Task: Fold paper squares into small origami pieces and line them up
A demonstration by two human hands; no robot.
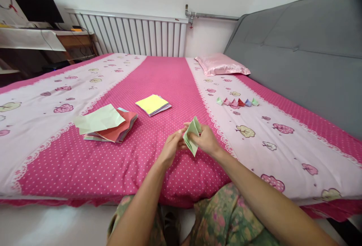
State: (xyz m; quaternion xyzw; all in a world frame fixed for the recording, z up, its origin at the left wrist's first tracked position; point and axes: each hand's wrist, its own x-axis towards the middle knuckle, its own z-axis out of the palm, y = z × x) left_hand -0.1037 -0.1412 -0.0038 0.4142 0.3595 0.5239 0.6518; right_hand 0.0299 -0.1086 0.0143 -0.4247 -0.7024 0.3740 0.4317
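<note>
Our right hand (209, 139) grasps the green paper (193, 146) in its grip, over the front of the bed (166, 76). Our left hand (171, 147) touches the paper's left side; whether that grip pinches, we cannot tell. Leftward lie a yellow stack (152, 104) and a pile (102, 119); rightward, six folded shapes (240, 103).

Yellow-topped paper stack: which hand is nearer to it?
Left. The left hand is below the stack in view, to its right; the right hand is farther right, holding green paper.
</note>
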